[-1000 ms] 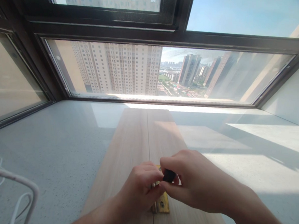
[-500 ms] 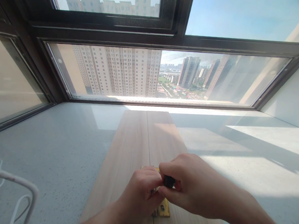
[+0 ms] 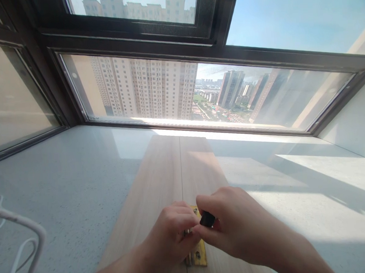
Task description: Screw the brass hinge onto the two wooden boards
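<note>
Two light wooden boards (image 3: 160,174) lie side by side with a thin seam between them. A yellow, brass-coloured hinge (image 3: 200,253) lies across the seam, with screw heads showing in its right leaf. My right hand (image 3: 232,223) grips a screwdriver by its short black handle (image 3: 207,219), held over the hinge; the shaft and tip are hidden. My left hand (image 3: 172,230) bends over the hinge's left side, fingers closed and thumb near the handle. What its fingertips pinch is hidden. Both hands meet closely above the hinge.
The boards rest on a pale speckled windowsill (image 3: 81,190). A white cable (image 3: 24,224) loops at the left edge. Dark-framed windows (image 3: 182,126) close off the far side, and a white wall (image 3: 349,119) stands at the right.
My right hand has turned slightly, tilting the black handle. More of the hinge's upper right corner and a screw head now show. My left hand stays nearly still.
</note>
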A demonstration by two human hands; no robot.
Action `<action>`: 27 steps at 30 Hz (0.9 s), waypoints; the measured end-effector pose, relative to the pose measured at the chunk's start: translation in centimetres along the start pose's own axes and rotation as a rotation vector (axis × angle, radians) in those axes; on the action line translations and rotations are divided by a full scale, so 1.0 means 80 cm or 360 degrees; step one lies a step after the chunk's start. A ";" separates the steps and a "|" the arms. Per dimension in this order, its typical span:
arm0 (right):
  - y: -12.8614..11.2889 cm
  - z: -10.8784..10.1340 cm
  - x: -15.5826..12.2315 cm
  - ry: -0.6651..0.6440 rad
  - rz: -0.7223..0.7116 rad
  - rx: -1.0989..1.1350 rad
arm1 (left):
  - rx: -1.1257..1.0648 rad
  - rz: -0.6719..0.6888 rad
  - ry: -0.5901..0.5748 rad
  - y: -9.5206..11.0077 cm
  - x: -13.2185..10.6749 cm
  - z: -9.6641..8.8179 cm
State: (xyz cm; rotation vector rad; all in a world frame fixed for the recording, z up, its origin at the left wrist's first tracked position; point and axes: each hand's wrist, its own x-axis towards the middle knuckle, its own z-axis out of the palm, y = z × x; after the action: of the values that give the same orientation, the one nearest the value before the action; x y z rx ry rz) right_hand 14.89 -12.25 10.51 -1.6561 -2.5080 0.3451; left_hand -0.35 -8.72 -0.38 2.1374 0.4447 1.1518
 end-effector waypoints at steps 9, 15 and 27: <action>0.001 -0.009 -0.007 -0.0036 -0.0072 0.0142 | -0.0005 0.0018 -0.0134 0.001 0.002 -0.005; 0.005 -0.004 -0.001 -0.0032 -0.0042 0.0099 | 0.0074 -0.0149 -0.0143 0.004 0.002 -0.009; 0.008 -0.002 0.001 0.0045 -0.0220 0.0427 | 0.0345 -0.0284 -0.0267 -0.002 -0.001 -0.007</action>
State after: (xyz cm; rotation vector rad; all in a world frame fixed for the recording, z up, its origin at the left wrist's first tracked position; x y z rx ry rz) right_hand 15.44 -11.93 10.53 -1.3703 -2.4124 0.6073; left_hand -0.86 -8.46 -0.35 2.3032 0.6945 0.8496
